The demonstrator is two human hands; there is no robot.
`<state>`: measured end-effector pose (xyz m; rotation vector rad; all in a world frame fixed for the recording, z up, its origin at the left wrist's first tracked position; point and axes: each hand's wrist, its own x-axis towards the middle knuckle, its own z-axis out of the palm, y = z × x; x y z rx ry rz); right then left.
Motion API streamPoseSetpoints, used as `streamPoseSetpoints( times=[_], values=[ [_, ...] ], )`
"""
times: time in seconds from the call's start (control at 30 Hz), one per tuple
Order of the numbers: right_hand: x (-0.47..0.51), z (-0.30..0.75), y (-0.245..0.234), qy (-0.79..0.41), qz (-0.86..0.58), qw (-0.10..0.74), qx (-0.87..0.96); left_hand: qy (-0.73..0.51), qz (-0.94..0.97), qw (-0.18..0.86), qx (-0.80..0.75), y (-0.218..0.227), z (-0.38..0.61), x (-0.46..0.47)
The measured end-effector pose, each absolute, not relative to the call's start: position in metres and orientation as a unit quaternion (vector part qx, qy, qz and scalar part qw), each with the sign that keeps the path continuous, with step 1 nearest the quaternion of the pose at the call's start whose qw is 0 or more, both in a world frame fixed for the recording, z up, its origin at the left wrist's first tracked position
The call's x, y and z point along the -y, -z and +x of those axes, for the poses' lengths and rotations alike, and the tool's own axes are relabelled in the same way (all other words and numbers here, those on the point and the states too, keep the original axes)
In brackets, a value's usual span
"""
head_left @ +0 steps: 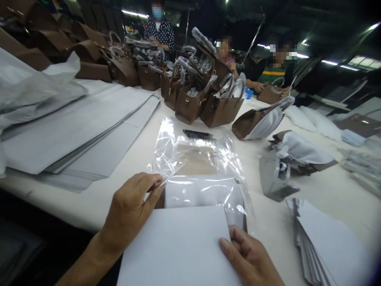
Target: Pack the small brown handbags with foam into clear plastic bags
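Note:
A clear plastic bag (229, 159) lies on the table in front of me, its near edge facing me. Inside it I see white wrapping, a beige panel and dark brown parts at the sides. My left hand (133, 206) pinches the plastic at the left corner of the near edge. My right hand (247, 254) grips the right edge of a white sheet of cardboard (178, 246), thumb on top. The far end of the sheet overlaps the near part of the bag. Black printing shows near the bag's far end.
Brown handbags (190, 105) with wrapped handles crowd the back of the table (143, 159). Stacks of large white sheets (77, 119) lie left, and smaller white boards (330, 238) at right. Wrapped bags (306, 151) lie at right. Several people (160, 33) stand across the table.

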<state>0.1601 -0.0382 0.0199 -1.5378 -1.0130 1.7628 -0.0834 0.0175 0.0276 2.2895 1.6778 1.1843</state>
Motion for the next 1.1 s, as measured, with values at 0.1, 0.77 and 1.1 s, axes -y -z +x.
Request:
streamPoseSetpoints(
  times=[0.1,0.77,1.1],
  values=[
    [0.033,0.171,-0.018,-0.613,-0.619,0.329,0.365,-0.377,0.787,-0.047,-0.487,-0.028,-0.082,-0.019],
    [0.000,0.179,0.008,-0.109,-0.624,0.362,0.684,-0.359,0.797,-0.075,-0.480,-0.032,-0.032,-0.019],
    [0.012,0.173,0.002,-0.139,-0.534,0.376,0.744,-0.197,0.852,-0.159,-0.458,-0.047,0.007,-0.070]
  ],
)
